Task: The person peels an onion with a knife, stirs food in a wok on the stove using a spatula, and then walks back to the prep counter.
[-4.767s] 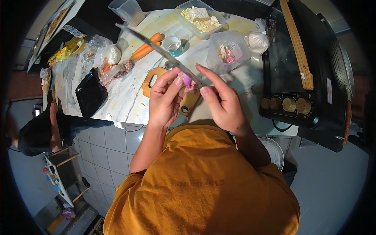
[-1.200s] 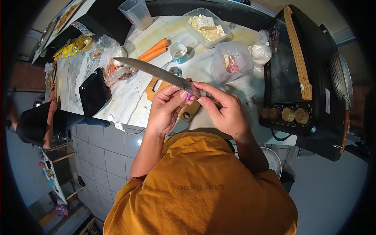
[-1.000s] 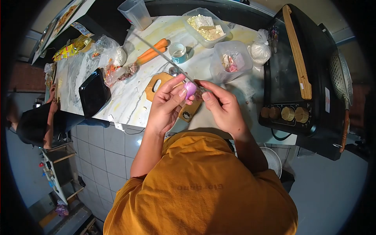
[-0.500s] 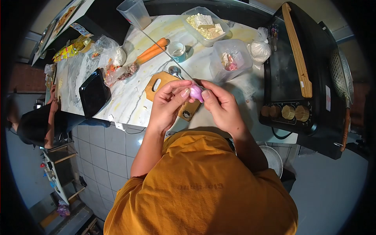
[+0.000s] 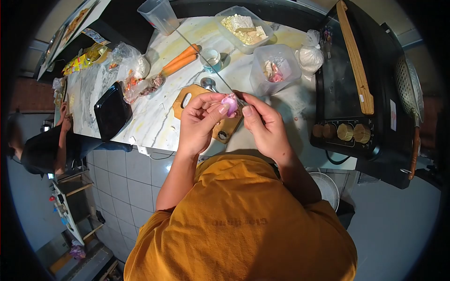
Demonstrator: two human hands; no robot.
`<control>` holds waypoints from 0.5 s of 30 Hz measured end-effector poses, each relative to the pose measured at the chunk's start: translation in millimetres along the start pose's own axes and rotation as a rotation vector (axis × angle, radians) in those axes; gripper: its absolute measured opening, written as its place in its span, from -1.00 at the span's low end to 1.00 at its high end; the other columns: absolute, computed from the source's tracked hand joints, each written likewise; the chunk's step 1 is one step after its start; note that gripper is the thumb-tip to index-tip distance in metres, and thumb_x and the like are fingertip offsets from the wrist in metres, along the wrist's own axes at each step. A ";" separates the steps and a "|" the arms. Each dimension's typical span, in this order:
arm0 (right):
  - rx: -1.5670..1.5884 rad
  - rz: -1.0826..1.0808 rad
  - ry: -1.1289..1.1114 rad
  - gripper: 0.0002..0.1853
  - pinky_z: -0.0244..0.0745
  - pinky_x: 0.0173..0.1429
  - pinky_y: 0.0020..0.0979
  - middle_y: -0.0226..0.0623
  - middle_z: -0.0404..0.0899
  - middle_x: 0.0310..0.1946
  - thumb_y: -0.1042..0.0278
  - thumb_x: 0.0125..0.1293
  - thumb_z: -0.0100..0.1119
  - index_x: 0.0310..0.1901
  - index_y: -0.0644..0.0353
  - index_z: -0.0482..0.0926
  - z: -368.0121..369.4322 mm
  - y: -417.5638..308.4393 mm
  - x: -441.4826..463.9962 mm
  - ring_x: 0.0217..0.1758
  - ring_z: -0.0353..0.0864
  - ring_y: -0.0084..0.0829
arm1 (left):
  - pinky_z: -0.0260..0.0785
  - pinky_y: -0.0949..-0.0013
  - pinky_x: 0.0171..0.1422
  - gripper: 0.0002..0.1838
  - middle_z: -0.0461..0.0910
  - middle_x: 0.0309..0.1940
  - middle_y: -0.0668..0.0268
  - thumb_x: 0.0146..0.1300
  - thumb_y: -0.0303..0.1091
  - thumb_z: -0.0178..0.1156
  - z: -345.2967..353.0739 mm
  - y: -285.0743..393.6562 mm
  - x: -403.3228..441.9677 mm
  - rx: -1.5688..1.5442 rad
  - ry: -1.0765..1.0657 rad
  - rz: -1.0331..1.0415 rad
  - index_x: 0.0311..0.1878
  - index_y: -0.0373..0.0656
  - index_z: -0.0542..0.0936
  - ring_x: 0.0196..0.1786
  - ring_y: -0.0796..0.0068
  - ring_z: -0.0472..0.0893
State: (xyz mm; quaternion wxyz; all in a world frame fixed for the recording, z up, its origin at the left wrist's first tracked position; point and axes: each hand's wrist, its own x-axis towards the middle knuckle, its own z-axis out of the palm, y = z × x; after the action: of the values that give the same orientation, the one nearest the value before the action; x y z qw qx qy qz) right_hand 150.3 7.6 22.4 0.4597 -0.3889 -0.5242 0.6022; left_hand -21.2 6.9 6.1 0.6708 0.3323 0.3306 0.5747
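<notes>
Two hands meet above the cutting board (image 5: 182,110): the left hand (image 5: 197,126) pinches a purple bulb (image 5: 230,104) between its fingers, while the right hand (image 5: 267,122) has its fingers closed on the knife (image 5: 220,78), blade seen edge-on. Good handling means a firm pinch, fingertips clear of the edge, and short strokes. Beyond, a deep clear tub (image 5: 269,89) holds pinkish and pale scraps; a wider clear box (image 5: 241,47) holds white blocks and crumbly pieces.

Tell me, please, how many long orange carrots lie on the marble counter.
2: one long orange carrot lies left of the small blue-and-clear jar; the second carrot lies alongside, lower in view. The crumpled clear plastic bag could hide more.
</notes>
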 end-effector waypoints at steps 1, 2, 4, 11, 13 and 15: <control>0.002 -0.004 -0.004 -0.62 0.38 0.06 -0.55 -0.30 0.59 -0.09 0.36 0.44 0.00 0.21 0.34 0.40 0.1 -1.4 -0.3 -0.08 0.49 -0.64 | 0.49 0.44 -0.03 -0.73 0.63 -0.13 0.17 0.22 -0.59 0.21 0.5 0.1 -0.1 0.001 -0.001 0.000 -0.01 -0.29 0.50 -0.11 0.44 0.64; 0.003 -0.008 -0.007 -0.61 0.37 0.06 -0.55 -0.30 0.58 -0.08 0.36 0.44 0.00 0.23 0.33 0.38 0.2 -2.8 -0.6 -0.08 0.49 -0.64 | 0.49 0.45 -0.05 -0.74 0.64 -0.15 0.17 0.23 -0.57 0.21 1.2 0.1 -0.4 0.069 0.043 0.015 -0.01 -0.30 0.51 -0.14 0.44 0.66; 0.096 -0.007 -0.004 -0.56 0.36 0.07 -0.56 -0.28 0.56 -0.05 0.37 0.44 -0.01 0.30 0.30 0.29 0.4 -11.9 -3.1 -0.08 0.48 -0.64 | 0.48 0.46 -0.08 -0.75 0.65 -0.16 0.17 0.24 -0.56 0.21 2.9 0.6 -0.7 0.138 0.089 0.031 -0.01 -0.30 0.52 -0.16 0.44 0.67; -0.082 0.030 -0.148 -0.52 0.36 0.08 -0.56 -0.26 0.54 -0.03 0.40 0.42 0.00 0.35 0.23 0.23 -6.5 -15.3 -3.5 -0.06 0.48 -0.64 | 0.49 0.56 -0.25 -0.76 0.67 -0.17 0.23 0.22 -0.52 0.25 -5.3 -1.4 -2.2 0.286 0.110 0.141 -0.04 -0.29 0.57 -0.14 0.49 0.67; -0.093 0.034 -0.153 -0.55 0.38 0.10 -0.53 -0.22 0.55 0.01 0.41 0.41 0.01 0.31 0.24 0.30 -7.6 -16.6 -2.0 -0.02 0.50 -0.62 | 0.49 0.57 -0.27 -0.76 0.67 -0.18 0.23 0.21 -0.53 0.26 -4.7 -0.3 -3.2 0.292 0.115 0.151 -0.04 -0.29 0.58 -0.14 0.50 0.67; -0.106 -0.004 -0.145 -0.57 0.39 0.10 -0.52 -0.21 0.55 0.02 0.42 0.41 0.02 0.28 0.25 0.33 -7.7 -14.0 -0.1 0.00 0.50 -0.61 | 0.50 0.57 -0.24 -0.78 0.67 -0.20 0.23 0.20 -0.55 0.27 -1.1 2.7 -5.3 0.275 0.114 0.163 -0.08 -0.31 0.59 -0.15 0.51 0.66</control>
State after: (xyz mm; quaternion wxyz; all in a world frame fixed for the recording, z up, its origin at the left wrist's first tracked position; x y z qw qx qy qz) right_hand 159.7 9.9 35.1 0.4005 -0.3673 -0.5881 0.5990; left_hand -24.2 2.1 8.0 0.5503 0.4136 0.4155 0.5945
